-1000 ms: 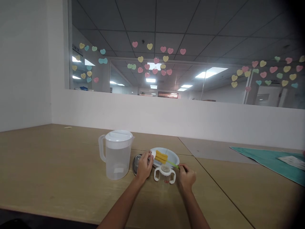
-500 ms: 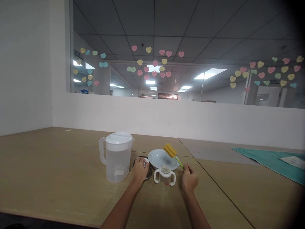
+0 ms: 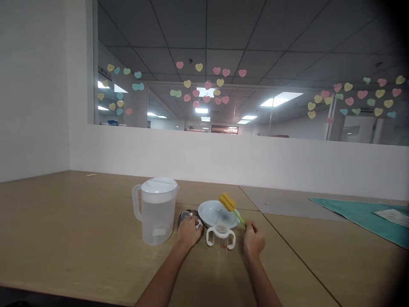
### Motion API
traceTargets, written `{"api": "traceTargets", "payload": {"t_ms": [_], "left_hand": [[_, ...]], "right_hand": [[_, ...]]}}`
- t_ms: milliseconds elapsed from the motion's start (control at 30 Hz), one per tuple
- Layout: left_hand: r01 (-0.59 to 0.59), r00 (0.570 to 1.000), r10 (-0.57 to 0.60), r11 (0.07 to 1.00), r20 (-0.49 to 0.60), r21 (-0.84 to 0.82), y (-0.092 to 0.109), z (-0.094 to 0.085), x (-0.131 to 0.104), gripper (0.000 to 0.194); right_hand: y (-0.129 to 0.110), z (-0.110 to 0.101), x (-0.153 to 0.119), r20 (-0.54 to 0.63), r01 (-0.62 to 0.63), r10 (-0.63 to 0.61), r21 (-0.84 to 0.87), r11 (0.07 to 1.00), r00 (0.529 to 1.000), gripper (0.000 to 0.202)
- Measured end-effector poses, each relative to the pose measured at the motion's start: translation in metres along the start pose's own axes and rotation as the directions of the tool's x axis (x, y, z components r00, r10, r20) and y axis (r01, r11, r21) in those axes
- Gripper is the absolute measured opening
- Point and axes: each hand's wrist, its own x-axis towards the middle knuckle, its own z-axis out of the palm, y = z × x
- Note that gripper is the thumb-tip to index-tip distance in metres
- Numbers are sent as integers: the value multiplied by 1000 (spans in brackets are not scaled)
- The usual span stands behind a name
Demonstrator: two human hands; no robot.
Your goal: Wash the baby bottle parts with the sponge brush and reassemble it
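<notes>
A yellow sponge brush (image 3: 227, 202) with a green handle is held by my right hand (image 3: 254, 239), its head above a white bowl (image 3: 209, 212). My left hand (image 3: 189, 231) is closed over a round metal dish (image 3: 192, 212), its fingers on a small white and clear piece (image 3: 198, 224) whose full shape is hidden. Between my hands stands a clear cup (image 3: 221, 240) with two white handles and red marks on its front. Left of the dish is a lidded translucent pitcher (image 3: 158, 213).
The wooden table (image 3: 79, 230) runs back to a white wall (image 3: 191, 149) under a window with heart-shaped notes. At the right lies a teal cloth (image 3: 351, 209) with a pale sheet (image 3: 391, 216) on it. Seams cross the tabletop.
My left hand has shifted slightly over the metal dish, and a clear round part now shows beyond its fingers. My right hand and the brush have barely moved.
</notes>
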Motion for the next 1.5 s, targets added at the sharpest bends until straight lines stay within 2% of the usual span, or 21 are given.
{"api": "traceTargets", "payload": {"t_ms": [200,500,967,1267,1500], "left_hand": [[31,1000,-31,999,-6,27,2,-4,-1,17],[66,996,-68,997,65,38,3,-6,-2,25],[88,995,-91,994,49,66,0,-4,0,26],[56,998,-57,997,20,56,-2,-2,2,25],[5,999,-7,999,50,45,-1,-3,1,22]], "right_hand": [[2,2,1,5,-8,8,-6,1000,1000,33],[-1,0,0,23,-19,19,-15,1000,1000,34],[0,-1,0,50,-27,29,-29,999,998,35],[-1,0,-1,42,-45,45,-7,999,998,34],[-1,0,0,24,-30,31,-25,999,999,34]]}}
